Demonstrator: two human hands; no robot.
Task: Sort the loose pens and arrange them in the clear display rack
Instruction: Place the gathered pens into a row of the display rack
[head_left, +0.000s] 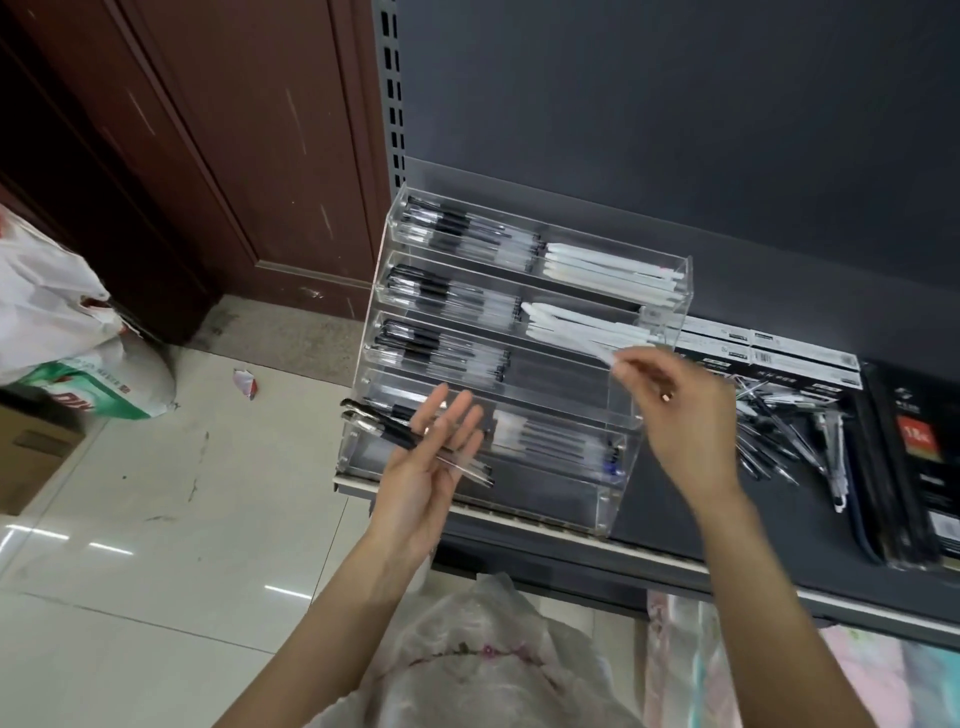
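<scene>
The clear display rack (660, 291) stands on the dark shelf, its stepped tiers holding black-capped pens on the left and white pens on the right. My left hand (431, 457) is in front of the lower tiers, palm up with straight fingers, and a few black-capped pens (384, 426) lie across it. My right hand (680, 410) pinches the end of a white pen (618, 356) at the right side of the third tier. A pile of loose pens (779, 431) lies on the shelf to the right of the rack.
Boxed pens (769, 348) and dark stationery packs (919, 467) lie at the shelf's right. A brown door (182, 156) and a white plastic bag (52, 312) are on the left above a tiled floor. Another bag (483, 660) sits below me.
</scene>
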